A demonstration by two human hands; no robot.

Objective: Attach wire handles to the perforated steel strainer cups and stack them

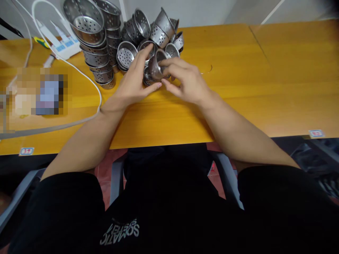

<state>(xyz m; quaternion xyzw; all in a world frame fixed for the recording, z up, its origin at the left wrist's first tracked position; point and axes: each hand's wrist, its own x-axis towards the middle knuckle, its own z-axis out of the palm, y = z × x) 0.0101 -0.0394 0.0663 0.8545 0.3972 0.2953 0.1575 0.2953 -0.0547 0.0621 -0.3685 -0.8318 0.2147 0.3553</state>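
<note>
A person's right hand (189, 79) held a tilted, perforated metal cup (153, 68) at the near edge of a heap of similar cups (127, 54) on a wooden table (251, 88). The right grip appeared clamped on the cup's rim, fingers inside the mouth and thumb low outside, a hold that probably suited a smooth, flaring wall. The left hand (134, 79) curved along the other side, its grip apart, thumb and fingers spread wide, perhaps to steady the cup; contact could not be confirmed.

Tapered walls let cups nest, likely why the front column (99, 67) and rear column (113, 40) rose so high in so little room. The heap lay looser, its members leaning at several angles.

Counted: two hands, one cup in hold, two columns, at least five cups in the front one and at least eight in the heap, others hidden. One white power strip (70, 52) lay beside the front column; two number labels (26, 151) marked the table's near edge.
</note>
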